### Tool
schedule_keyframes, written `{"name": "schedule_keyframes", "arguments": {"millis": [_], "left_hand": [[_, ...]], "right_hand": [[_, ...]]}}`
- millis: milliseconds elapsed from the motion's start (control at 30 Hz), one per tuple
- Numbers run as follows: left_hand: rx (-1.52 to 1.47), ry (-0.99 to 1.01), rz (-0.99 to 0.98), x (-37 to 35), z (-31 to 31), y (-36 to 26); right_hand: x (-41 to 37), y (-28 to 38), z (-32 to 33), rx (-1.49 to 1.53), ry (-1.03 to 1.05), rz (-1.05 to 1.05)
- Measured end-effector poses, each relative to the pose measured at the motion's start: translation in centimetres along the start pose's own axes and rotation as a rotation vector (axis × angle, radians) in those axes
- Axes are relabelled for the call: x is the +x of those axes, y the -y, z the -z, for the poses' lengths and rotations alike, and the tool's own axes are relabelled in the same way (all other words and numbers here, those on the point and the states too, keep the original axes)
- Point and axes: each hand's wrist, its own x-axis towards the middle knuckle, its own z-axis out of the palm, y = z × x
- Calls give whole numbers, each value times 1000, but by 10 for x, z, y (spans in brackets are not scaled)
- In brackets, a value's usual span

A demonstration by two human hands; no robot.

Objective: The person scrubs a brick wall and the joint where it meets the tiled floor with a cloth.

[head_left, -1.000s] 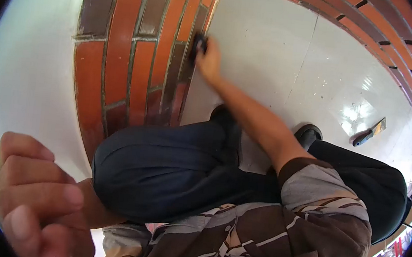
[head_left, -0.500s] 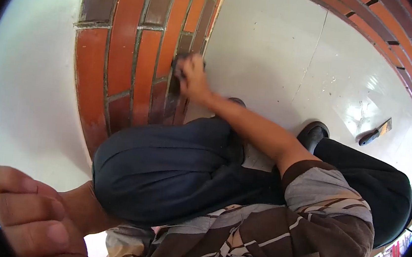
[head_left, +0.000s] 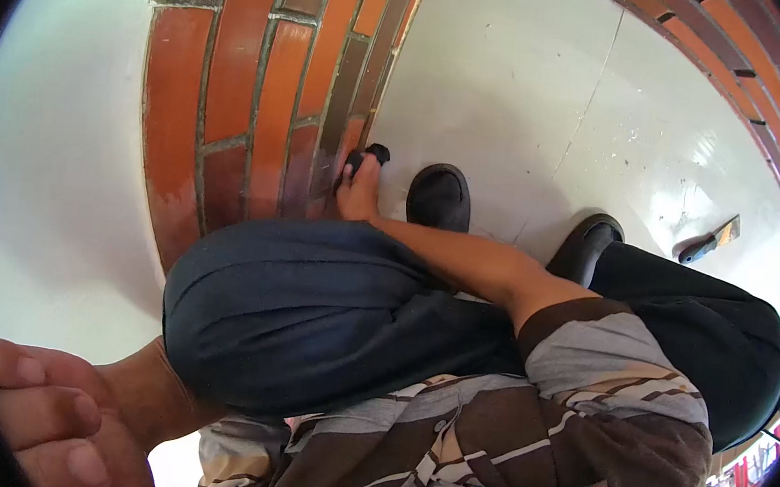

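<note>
My right hand [head_left: 359, 192] is closed on a small, dark, crumpled cloth [head_left: 376, 154], low on the brick wall [head_left: 276, 78] where it meets the floor. Most of the cloth lies under or behind my fingers. In the lower left, close to the camera, my left hand [head_left: 54, 413] is curled with its fingertips bent towards the palm, and nothing shows in it. That forearm rests by my bent knee, beside the white wall [head_left: 46, 210]. The bricks are orange and dark brown, with grey joints between them.
On the pale tiled floor [head_left: 509, 77] lies a scraper [head_left: 711, 241] with a dark handle, off to the right. My black shoes [head_left: 440, 197] stand near the brick wall. Another brick wall [head_left: 719, 40] curves along the upper right. Small specks dot the floor.
My right hand has moved down along the brick wall, nearer my knee, with the dark cloth in it. My left hand sits slightly lower and further left, and one shoe shows more fully.
</note>
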Motion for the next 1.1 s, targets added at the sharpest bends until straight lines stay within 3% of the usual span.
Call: {"name": "schedule_keyframes", "arguments": {"millis": [67, 133, 200, 267, 433, 500, 600, 700, 833, 933, 1000, 1067, 1100], "left_hand": [[-49, -34, 3, 13, -25, -17], [-46, 36, -65, 14, -20, -13], [-48, 59, -91, -1, -11, -7], [-91, 10, -66, -17, -10, -7], [-75, 40, 0, -5, -6, -16], [-69, 29, -9, -6, -8, -14], [-75, 21, -1, -8, -8, -12], [-79, 18, -1, -9, -14, -13], [-63, 20, 43, -11, -3, -14], [-57, 4, 47, -9, -4, -15], [-47, -7, 46, -9, -5, -16], [-45, -11, 52, -9, -9, -15], [-43, -10, 55, -7, -7, -14]], "right_hand": [[14, 12, 12, 53, 105, -133], [51, 12, 11, 131, 59, -116], [93, 48, 34, 254, 26, -11], [118, 57, 41, 144, 3, 89], [43, -1, 3, -15, -92, 273], [8, 18, 14, 51, 16, 322], [4, 34, 44, 9, 355, 849], [57, 23, 47, -49, 445, 1118], [125, 93, 35, 116, -140, 663], [101, 90, 37, 3, -105, 885], [57, 41, 32, -143, 184, 1159], [12, 19, 41, -82, 562, 1415], [16, 26, 43, -82, 581, 1449]]}}
